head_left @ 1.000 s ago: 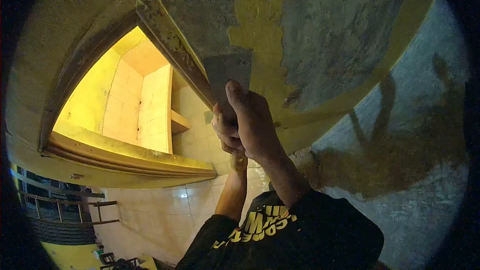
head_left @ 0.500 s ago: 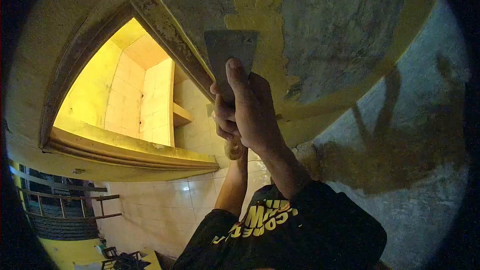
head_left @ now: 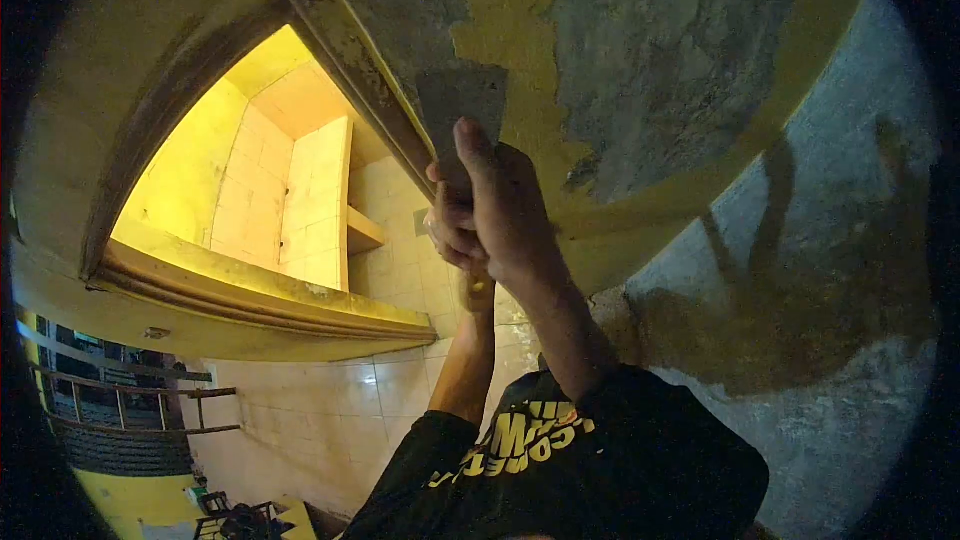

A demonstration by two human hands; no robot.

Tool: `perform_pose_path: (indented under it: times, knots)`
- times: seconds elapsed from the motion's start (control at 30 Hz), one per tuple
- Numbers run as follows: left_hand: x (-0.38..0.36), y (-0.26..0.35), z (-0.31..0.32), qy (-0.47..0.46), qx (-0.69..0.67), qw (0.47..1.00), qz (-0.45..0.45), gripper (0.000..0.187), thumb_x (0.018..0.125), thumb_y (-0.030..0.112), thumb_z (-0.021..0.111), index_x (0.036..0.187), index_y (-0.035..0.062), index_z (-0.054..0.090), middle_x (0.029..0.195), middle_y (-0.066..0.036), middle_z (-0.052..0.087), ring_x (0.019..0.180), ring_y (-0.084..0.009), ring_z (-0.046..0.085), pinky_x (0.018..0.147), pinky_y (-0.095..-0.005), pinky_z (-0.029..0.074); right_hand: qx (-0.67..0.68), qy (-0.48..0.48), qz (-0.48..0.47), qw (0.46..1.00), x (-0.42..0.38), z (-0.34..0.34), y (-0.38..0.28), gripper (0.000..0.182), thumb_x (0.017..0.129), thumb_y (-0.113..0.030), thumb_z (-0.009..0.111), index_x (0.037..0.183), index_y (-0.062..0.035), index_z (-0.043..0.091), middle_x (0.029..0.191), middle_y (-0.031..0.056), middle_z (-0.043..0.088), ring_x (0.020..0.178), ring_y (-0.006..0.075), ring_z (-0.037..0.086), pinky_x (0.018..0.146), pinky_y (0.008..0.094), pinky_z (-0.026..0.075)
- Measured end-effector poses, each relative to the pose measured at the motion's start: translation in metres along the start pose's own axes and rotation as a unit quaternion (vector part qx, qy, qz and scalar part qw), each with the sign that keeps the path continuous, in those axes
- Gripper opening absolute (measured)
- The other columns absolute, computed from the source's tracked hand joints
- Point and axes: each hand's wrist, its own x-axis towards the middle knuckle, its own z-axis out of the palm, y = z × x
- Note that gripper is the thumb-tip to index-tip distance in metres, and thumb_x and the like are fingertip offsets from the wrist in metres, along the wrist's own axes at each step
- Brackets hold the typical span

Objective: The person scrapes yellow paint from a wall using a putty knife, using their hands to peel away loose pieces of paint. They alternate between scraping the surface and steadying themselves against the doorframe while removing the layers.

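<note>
A wide flat scraper [head_left: 465, 95] points up, its blade against or very near the wall [head_left: 520, 60] where yellow paint meets bare grey patches. My right hand [head_left: 505, 205] wraps round its handle, the thumb lying along the lower blade. Just to the left and partly behind it, my left hand [head_left: 455, 235] has its fingers closed on the same scraper. The light handle end shows below both hands. Whether the blade edge touches the surface cannot be made out.
A brown-framed opening [head_left: 250, 305] with a lit yellow room stands at the left. A wooden ladder [head_left: 120, 408] and a dark chair [head_left: 240, 522] are at the lower left. Patchy grey and brown wall [head_left: 760, 340] runs along the right, with shadows on it.
The scraper blade has shifted slightly left and down, toward the frame edge, and looks more tilted. Both hands keep hold of it. The view has moved a little.
</note>
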Motion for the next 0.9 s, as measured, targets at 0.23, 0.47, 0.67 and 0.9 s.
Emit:
perform_pose_path:
  times: [0.23, 0.47, 0.67, 0.9]
  knots:
    - [-0.025, -0.025, 0.027, 0.038, -0.412, 0.909, -0.053, 0.059, 0.091, 0.052, 0.032, 0.116, -0.0005, 0.043, 0.1, -0.022, 0.05, 0.089, -0.0373, 0.05, 0.074, -0.0459, 0.04, -0.395, -0.025, -0.11, 0.912, -0.042, -0.083, 0.036, 0.034, 0.095, -0.034, 0.038, 0.088, -0.0034, 0.05, 0.063, 0.0038, 0.051, 0.046, 0.0089, 0.046, 0.042, 0.0254, 0.038]
    - [-0.017, -0.025, 0.001, -0.006, -0.438, 0.899, -0.016, 0.063, 0.092, 0.049, 0.029, 0.12, -0.0067, 0.037, 0.098, -0.026, 0.047, 0.088, -0.0406, 0.046, 0.077, -0.0478, 0.036, -0.324, 0.061, -0.032, 0.944, -0.096, -0.145, 0.043, 0.026, 0.095, -0.029, 0.039, 0.102, -0.006, 0.049, 0.071, 0.003, 0.053, 0.047, 0.0056, 0.041, 0.044, 0.0233, 0.037]
    - [-0.021, -0.012, 0.014, 0.065, -0.421, 0.903, -0.059, 0.063, 0.092, 0.049, 0.029, 0.121, -0.0072, 0.037, 0.1, -0.027, 0.047, 0.09, -0.0411, 0.046, 0.08, -0.0478, 0.037, -0.461, 0.069, -0.134, 0.875, -0.085, -0.163, -0.002, 0.027, 0.093, -0.029, 0.048, 0.092, -0.0026, 0.054, 0.069, 0.0039, 0.056, 0.05, 0.0076, 0.045, 0.048, 0.0263, 0.038]
    - [-0.025, -0.01, 0.027, 0.102, -0.415, 0.9, -0.093, 0.068, 0.091, 0.055, 0.027, 0.115, -0.0062, 0.044, 0.097, -0.025, 0.051, 0.088, -0.0401, 0.051, 0.077, -0.0458, 0.04, -0.663, 0.153, -0.283, 0.676, -0.057, -0.131, -0.081, 0.041, 0.084, -0.04, 0.059, 0.07, -0.001, 0.057, 0.059, 0.0157, 0.058, 0.052, 0.0278, 0.058, 0.052, 0.0365, 0.044]
